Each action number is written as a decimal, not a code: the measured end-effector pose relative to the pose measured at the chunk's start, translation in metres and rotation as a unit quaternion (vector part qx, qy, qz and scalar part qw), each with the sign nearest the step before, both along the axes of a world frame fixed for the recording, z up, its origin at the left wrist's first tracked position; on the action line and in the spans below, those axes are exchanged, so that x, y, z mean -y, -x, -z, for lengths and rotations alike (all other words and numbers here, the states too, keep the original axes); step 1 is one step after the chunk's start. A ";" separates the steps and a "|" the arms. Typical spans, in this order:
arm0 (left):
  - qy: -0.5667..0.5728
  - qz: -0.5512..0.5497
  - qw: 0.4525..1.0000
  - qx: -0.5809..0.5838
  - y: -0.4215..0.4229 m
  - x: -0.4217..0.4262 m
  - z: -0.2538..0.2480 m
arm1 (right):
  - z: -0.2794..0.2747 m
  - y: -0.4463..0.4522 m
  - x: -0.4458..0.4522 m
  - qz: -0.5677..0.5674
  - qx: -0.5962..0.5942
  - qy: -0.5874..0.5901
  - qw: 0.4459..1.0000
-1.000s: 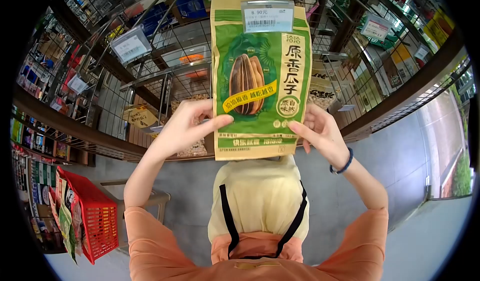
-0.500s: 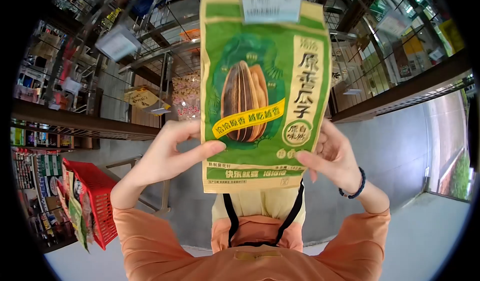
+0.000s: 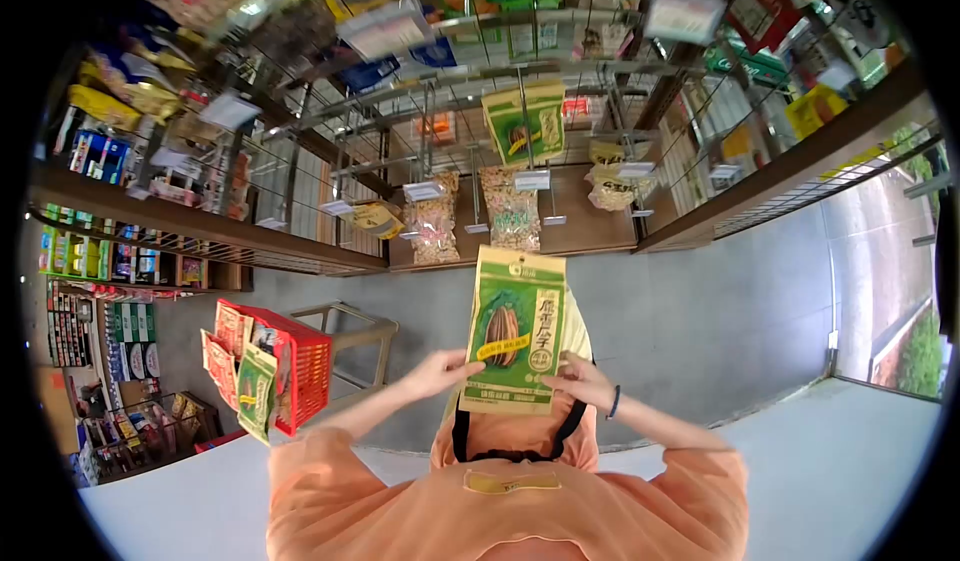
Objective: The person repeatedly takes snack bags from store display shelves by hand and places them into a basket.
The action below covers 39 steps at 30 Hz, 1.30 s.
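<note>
A green and tan bag of sunflower seeds [image 3: 512, 331] is held upright in front of my body, its printed front facing me. My left hand [image 3: 442, 372] pinches its lower left edge, and my right hand [image 3: 583, 379] grips the lower right edge, a dark bracelet on that wrist. The bag hangs clear of the rack. Behind it, a matching bag of sunflower seeds [image 3: 525, 123] hangs on a hook of the display rack [image 3: 420, 91]. Fingers behind the held bag are hidden.
To the left, a red shopping basket [image 3: 305, 371] holds several snack bags, beside a metal-legged stand [image 3: 385, 336]. Clear bags of nuts [image 3: 512, 206] hang low on the rack. Price tags [image 3: 533, 179] stick out on hooks. Grey floor [image 3: 720, 311] lies to the right.
Both hands have drawn the sunflower seed bag away from the rack, down and closer to my body. More of the rack now shows, including another hanging bag.
</note>
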<state>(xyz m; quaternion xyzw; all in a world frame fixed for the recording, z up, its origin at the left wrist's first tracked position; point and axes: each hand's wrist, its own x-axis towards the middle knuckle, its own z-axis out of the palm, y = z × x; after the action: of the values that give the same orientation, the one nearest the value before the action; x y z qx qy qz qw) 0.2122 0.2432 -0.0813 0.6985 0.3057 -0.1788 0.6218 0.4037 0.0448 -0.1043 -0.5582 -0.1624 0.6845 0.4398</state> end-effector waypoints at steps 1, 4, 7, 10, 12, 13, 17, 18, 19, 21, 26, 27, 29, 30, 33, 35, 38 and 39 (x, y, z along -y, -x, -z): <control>0.031 -0.043 0.998 0.026 0.016 0.012 0.009 | -0.011 0.004 0.005 0.005 0.002 0.003 1.000; 0.133 -0.136 0.980 0.059 0.024 0.042 -0.028 | -0.056 0.020 0.014 0.056 0.049 -0.018 0.997; 0.131 -0.227 0.962 0.074 0.021 0.063 -0.073 | -0.076 0.032 0.020 0.090 0.091 -0.003 0.992; 0.118 -0.336 0.930 0.086 0.027 0.073 -0.089 | -0.120 0.039 0.017 0.126 0.033 0.014 0.991; 0.149 -0.350 0.921 0.080 0.021 0.073 -0.146 | -0.155 0.039 0.013 0.127 0.015 0.026 0.991; 0.170 -0.355 0.916 0.083 0.022 0.073 -0.166 | -0.168 0.039 0.014 0.121 0.001 0.037 0.992; 0.050 -0.326 0.937 0.113 0.021 0.074 -0.183 | -0.196 0.032 0.013 0.125 -0.005 -0.012 0.992; 0.075 -0.354 0.921 0.144 0.014 0.076 -0.189 | -0.204 0.029 0.012 0.105 0.042 -0.007 0.994; 0.106 -0.387 0.900 0.171 0.012 0.087 -0.191 | -0.214 0.027 0.015 0.079 0.046 -0.001 0.996; -0.017 -0.388 0.907 0.162 0.013 0.101 -0.152 | -0.228 0.031 0.010 0.133 0.019 -0.015 0.991; -0.016 -0.465 0.867 0.180 0.024 0.138 -0.159 | -0.214 0.025 0.012 0.076 0.004 -0.010 0.997; -0.049 -0.456 0.879 0.132 0.032 0.145 -0.163 | -0.215 0.029 0.014 0.061 0.005 -0.008 0.998; -0.047 -0.505 0.849 0.150 0.040 0.157 -0.167 | -0.216 0.038 0.006 0.018 0.020 0.009 1.000; -0.050 -0.532 0.831 0.157 0.043 0.165 -0.164 | -0.215 0.040 0.002 -0.010 0.031 0.016 0.999; -0.046 -0.588 0.796 0.136 0.061 0.182 -0.165 | -0.198 0.048 -0.004 -0.037 -0.004 -0.005 0.999; -0.045 -0.528 0.846 0.060 0.079 0.187 -0.179 | -0.200 0.056 -0.008 -0.082 -0.074 -0.024 0.994; -0.020 -0.589 0.794 0.149 0.086 0.193 -0.170 | -0.201 0.071 -0.016 -0.108 -0.068 -0.020 0.992; -0.005 -0.601 0.782 0.163 0.088 0.192 -0.173 | -0.204 0.074 -0.017 -0.110 -0.041 -0.006 0.993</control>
<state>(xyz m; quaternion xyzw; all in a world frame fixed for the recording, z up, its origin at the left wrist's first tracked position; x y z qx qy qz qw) 0.1238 0.0511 0.0917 0.3949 0.5587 0.3492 0.6403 0.3300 0.0614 0.1000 -0.5059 -0.2089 0.7500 0.3714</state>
